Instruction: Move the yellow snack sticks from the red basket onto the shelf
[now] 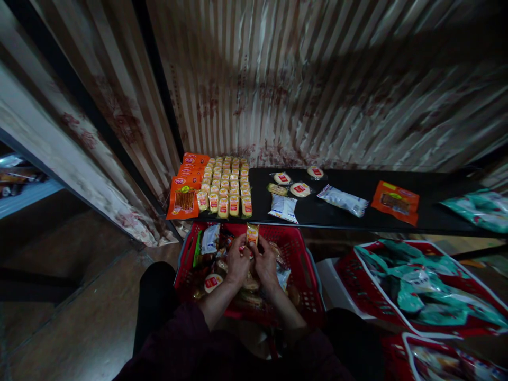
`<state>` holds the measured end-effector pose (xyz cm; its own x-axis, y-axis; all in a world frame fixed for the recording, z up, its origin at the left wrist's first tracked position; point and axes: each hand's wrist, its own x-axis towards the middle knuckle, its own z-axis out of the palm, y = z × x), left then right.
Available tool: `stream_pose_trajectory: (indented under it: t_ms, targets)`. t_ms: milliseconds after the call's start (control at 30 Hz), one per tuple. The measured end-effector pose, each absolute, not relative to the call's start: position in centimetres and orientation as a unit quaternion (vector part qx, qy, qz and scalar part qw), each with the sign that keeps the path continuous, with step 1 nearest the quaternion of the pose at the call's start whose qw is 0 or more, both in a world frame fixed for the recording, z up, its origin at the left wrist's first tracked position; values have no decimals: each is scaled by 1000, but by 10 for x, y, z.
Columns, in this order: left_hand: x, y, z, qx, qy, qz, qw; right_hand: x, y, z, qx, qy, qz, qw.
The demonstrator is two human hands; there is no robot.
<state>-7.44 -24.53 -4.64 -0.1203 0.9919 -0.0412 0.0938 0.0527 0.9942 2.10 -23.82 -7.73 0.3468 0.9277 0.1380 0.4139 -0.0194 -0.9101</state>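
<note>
Both my hands are over a red plastic basket (305, 264) of mixed wrapped snacks. Between them is a small yellow packaged cake (252, 234) with a red and white label, held upright near the shelf edge. My left hand (238, 262) pinches it from the left, and my right hand (265, 264) grips its right side. Just beyond, on the black shelf (262, 209), similar small cakes (226, 185) stand in tight rows. Orange snack packets (184, 193) overlap in a column left of them. Inside the basket lie a round cake (213, 282) and a white packet (210, 238).
Round cakes (300, 189), white packets (343, 200), an orange packet (395, 203) and a green packet (478, 209) lie along the shelf. A striped curtain (278, 79) hangs behind. To the right stands another red basket (357, 286) with green packets, and part of a third (397, 360).
</note>
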Motion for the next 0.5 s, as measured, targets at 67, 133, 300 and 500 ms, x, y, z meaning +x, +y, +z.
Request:
stream_pose_trajectory:
  t_ms: [67,133,300,500]
  targets:
    - [-74,-242,-41,496,570,485,440,23,-234,-74,-661,-507,266,485]
    - [-74,-240,-37,508,584,475,419,23,-231,-70,-656,-512,270,484]
    - [-76,-235,-29,526,593,470,388,17,-225,-56,-632,-523,301,487]
    - [-85,-230,-19,527,603,468,373,9,-216,-52,-619,-528,314,489]
